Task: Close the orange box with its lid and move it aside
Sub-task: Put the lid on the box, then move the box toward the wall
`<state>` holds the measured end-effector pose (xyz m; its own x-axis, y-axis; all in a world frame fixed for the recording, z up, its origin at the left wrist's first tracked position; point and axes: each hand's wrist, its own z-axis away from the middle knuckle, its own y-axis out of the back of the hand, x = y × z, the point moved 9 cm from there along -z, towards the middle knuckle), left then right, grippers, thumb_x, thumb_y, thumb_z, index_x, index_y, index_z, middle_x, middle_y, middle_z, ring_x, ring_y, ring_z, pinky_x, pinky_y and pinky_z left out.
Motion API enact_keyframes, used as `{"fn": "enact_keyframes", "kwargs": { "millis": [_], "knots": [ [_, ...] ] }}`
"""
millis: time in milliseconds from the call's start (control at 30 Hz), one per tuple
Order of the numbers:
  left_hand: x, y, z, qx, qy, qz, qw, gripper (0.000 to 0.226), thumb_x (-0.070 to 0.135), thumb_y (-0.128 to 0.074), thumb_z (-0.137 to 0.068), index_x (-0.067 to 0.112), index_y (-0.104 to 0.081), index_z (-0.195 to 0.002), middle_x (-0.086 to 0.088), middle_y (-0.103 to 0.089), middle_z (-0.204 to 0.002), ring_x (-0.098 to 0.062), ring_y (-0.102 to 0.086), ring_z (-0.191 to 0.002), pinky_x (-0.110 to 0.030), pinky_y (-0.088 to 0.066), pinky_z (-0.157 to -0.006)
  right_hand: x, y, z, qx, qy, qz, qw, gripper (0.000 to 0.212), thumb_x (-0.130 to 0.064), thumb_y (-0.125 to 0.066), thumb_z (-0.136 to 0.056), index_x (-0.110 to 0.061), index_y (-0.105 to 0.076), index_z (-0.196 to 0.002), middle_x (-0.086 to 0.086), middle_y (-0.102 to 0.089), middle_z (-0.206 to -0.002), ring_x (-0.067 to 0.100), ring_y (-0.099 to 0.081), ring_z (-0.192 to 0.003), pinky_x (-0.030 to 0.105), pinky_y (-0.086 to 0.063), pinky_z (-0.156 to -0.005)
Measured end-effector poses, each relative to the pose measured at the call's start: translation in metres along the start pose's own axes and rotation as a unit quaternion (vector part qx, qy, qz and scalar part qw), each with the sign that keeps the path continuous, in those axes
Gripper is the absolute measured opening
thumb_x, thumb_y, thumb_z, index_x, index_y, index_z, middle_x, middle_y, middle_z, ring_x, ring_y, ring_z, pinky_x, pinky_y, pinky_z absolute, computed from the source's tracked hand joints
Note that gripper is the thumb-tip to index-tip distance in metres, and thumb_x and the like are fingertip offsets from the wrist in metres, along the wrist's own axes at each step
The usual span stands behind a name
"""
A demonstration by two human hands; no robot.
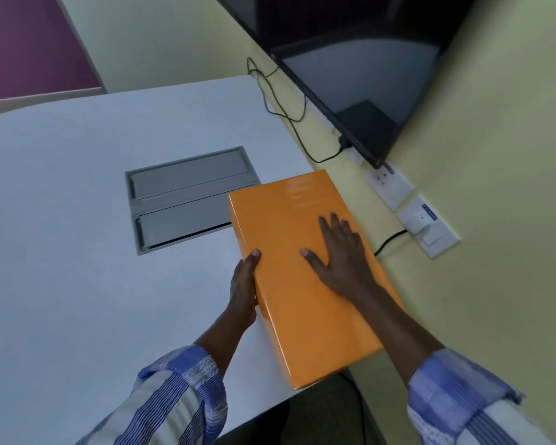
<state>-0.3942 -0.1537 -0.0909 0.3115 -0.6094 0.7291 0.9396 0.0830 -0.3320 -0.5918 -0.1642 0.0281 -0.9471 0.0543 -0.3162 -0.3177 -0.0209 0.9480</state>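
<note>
The orange box (289, 284) lies closed on the right edge of the white table (61, 252), its lid on top, its long side running from near me toward the wall. My left hand (243, 290) grips the box's left side, thumb on the lid. My right hand (341, 255) lies flat on the lid with fingers spread, pressing down on the right half. The box's far corner overlaps the grey hatch.
A grey metal cable hatch (180, 194) is set into the table left of the box. A black monitor (350, 59) hangs on the wall to the right, with black cables (280, 101) and white wall sockets (427, 226) beneath it. A purple panel (29, 43) stands at far left.
</note>
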Motion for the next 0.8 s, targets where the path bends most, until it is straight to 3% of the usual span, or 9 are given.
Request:
{"fn": "enact_keyframes", "kwargs": {
  "millis": [167, 367, 567, 700, 800],
  "knots": [
    [-0.018, -0.037, -0.007, 0.001, 0.023, -0.009, 1.0, 0.07, 0.076, -0.061, -0.077, 0.039, -0.049, -0.136, 0.0, -0.065, -0.132, -0.026, -0.063, -0.117, -0.042, -0.054, -0.077, 0.016, -0.03, 0.015, -0.044, 0.007, 0.033, 0.998, 0.087, -0.074, -0.03, -0.094, -0.028, -0.003, -0.162, 0.006, 0.008, -0.17, 0.033, 0.011, -0.156, 0.06, 0.001, -0.123],
    [-0.03, -0.06, -0.013, -0.001, 0.039, -0.033, 0.999, 0.077, 0.081, -0.06, -0.073, 0.041, -0.049, -0.138, 0.004, -0.068, -0.126, -0.023, -0.066, -0.112, -0.038, -0.054, -0.07, 0.041, -0.038, 0.015, -0.039, -0.008, 0.051, 0.998, 0.086, -0.077, -0.023, -0.093, -0.03, -0.001, -0.162, 0.006, 0.012, -0.17, 0.033, 0.016, -0.155, 0.06, 0.006, -0.122],
    [-0.036, -0.078, -0.02, -0.022, 0.051, -0.057, 0.997, 0.032, 0.075, -0.05, -0.087, 0.052, -0.054, -0.108, 0.019, -0.068, -0.105, -0.01, -0.065, -0.098, -0.024, -0.056, -0.051, 0.058, -0.036, 0.011, -0.035, -0.009, 0.068, 0.997, 0.086, -0.077, -0.021, -0.093, -0.03, -0.003, -0.162, 0.006, 0.01, -0.17, 0.034, 0.014, -0.155, 0.06, 0.004, -0.123],
    [-0.036, -0.081, -0.018, -0.046, 0.057, -0.062, 0.995, 0.035, 0.077, -0.047, -0.087, 0.052, -0.052, -0.111, 0.019, -0.065, -0.106, -0.009, -0.063, -0.099, -0.03, -0.055, -0.059, 0.06, -0.035, 0.009, -0.036, -0.009, 0.08, 0.996, 0.086, -0.079, -0.017, -0.092, -0.031, -0.001, -0.162, 0.005, 0.01, -0.17, 0.033, 0.014, -0.155, 0.06, 0.003, -0.123],
    [-0.035, -0.079, -0.019, -0.06, 0.073, -0.073, 0.993, 0.052, 0.078, -0.046, -0.087, 0.046, -0.041, -0.127, 0.016, -0.059, -0.112, -0.012, -0.058, -0.102, -0.04, -0.05, -0.081, 0.058, -0.034, 0.01, -0.041, -0.008, 0.079, 0.996, 0.085, -0.078, -0.019, -0.093, -0.031, -0.001, -0.162, 0.005, 0.01, -0.17, 0.033, 0.014, -0.155, 0.06, 0.003, -0.123]
  ]
}}
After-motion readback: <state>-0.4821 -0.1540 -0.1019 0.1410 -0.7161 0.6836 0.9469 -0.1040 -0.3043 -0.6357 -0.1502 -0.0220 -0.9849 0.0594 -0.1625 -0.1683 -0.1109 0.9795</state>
